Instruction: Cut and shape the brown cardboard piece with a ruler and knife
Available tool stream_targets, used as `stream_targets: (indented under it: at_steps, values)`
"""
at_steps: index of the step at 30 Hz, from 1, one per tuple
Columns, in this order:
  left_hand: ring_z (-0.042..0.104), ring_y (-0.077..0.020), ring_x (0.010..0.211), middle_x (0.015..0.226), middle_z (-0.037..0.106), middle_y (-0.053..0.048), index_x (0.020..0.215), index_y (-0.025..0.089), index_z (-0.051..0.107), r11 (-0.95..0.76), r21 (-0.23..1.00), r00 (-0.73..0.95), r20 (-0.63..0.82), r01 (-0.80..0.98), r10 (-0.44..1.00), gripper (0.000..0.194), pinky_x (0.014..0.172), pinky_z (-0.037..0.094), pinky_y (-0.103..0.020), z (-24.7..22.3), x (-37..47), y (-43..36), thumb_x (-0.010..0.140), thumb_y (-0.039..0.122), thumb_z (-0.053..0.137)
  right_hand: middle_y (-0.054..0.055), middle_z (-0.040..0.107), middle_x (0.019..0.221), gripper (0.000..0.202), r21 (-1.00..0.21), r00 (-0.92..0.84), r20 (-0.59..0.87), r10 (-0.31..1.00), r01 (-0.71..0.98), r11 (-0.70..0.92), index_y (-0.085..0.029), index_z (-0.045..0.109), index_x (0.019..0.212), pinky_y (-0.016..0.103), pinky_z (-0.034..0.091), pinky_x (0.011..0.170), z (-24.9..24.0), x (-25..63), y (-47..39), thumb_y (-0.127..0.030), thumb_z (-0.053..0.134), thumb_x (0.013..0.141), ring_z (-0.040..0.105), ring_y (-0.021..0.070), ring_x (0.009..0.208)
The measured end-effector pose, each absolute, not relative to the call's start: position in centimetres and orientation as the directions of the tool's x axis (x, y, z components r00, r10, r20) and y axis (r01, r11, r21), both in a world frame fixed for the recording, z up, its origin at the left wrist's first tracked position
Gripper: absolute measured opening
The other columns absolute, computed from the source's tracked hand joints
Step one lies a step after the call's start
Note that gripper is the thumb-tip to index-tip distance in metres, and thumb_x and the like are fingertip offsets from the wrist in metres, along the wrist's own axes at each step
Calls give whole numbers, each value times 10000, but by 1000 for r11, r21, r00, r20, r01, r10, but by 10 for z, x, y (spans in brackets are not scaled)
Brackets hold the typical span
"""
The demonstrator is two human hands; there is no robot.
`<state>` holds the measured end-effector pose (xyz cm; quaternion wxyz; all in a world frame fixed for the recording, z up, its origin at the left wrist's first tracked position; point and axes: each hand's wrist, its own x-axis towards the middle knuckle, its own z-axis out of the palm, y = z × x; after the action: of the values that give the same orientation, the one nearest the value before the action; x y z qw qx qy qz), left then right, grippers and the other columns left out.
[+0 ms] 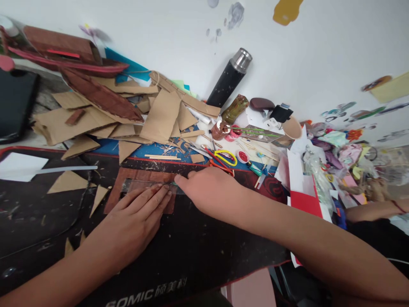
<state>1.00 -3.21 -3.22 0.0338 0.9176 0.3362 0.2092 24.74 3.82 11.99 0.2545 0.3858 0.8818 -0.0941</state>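
A brown-painted piece of cardboard [114, 192] lies flat on the black desk mat [204, 243]. Across it rests a clear ruler-like strip [136, 184]. My left hand [137, 224] presses on the strip with its fingers stretched out side by side. At the strip's right end, my right hand [211, 192] is closed, thumb pointing left. A small greenish bit shows by its thumb, but what those fingers hold is hidden. The cardboard's right part is partly covered by both hands.
Cardboard scraps [73, 123], a brown boat model [64, 47] and a boat-shaped hull [102, 94] fill the back left. Behind the right hand are yellow-handled scissors [228, 158], a paint jar [220, 129] and a black thermos [228, 81]. Another person's arm [373, 211] is at far right.
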Motion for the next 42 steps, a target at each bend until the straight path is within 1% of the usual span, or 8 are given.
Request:
stream_targets:
  at_steps: [2,6,14,21,29,35,40,42]
  values:
    - [719,-355,1435,1541,805,-186,1560,169,770,-772,208,684,367,601,631,523,1234,524,-524,-30,11,-32,1129,305,508,159,862,1057,381,38,-589,-499,636,718,695,-84,711,1455,341,588,762,121,244,38,-26,559,1110,863,273,961]
    - [719,-350,1441,1536,806,-188,1555,161,769,-770,218,674,382,600,633,520,1254,519,-518,-28,12,-32,1139,308,492,153,867,1039,336,26,-586,-530,613,711,702,-86,746,1385,347,595,763,122,242,40,-26,534,1131,854,265,925]
    - [701,-343,1457,1546,798,-189,1592,140,727,-773,233,673,387,590,630,529,1272,473,-505,-28,11,-31,1155,321,488,152,858,1004,346,39,-597,-508,621,704,709,-69,734,1416,346,594,752,119,246,37,-27,557,1122,852,267,896]
    - [720,-324,1393,1497,821,-178,1501,135,777,-768,236,660,402,596,635,518,1232,471,-481,-24,12,-30,1189,332,414,142,846,1007,328,50,-591,-510,626,705,707,-66,727,1399,356,577,681,121,246,34,-43,516,1150,856,277,892]
    - [720,-327,1411,1554,794,-170,1628,158,691,-763,238,667,376,601,643,545,1253,468,-493,-30,10,-33,1167,323,452,121,842,1021,340,56,-560,-533,634,725,687,-93,708,1448,350,574,680,120,253,32,-64,573,1137,865,272,895]
    - [716,-334,1420,1570,781,-177,1717,170,590,-770,210,684,362,602,634,600,1274,454,-498,-32,8,-32,1158,359,482,146,840,1005,340,72,-579,-488,653,719,692,-67,709,1433,351,565,678,118,249,31,-57,510,1158,865,281,917]
    - [726,-338,1410,1573,789,-151,1669,172,623,-777,169,703,343,607,623,557,1250,471,-503,-32,8,-31,1154,294,448,119,863,1091,337,-2,-538,-568,623,758,652,-155,706,1460,365,549,708,120,257,40,-118,545,1167,862,289,969]
    - [732,-335,1398,1575,790,-143,1677,185,620,-774,171,696,351,610,626,562,1240,480,-499,-31,8,-31,1157,310,447,111,863,1083,299,-1,-520,-556,648,781,625,-180,723,1414,354,527,715,120,263,42,-138,565,1164,856,283,973]
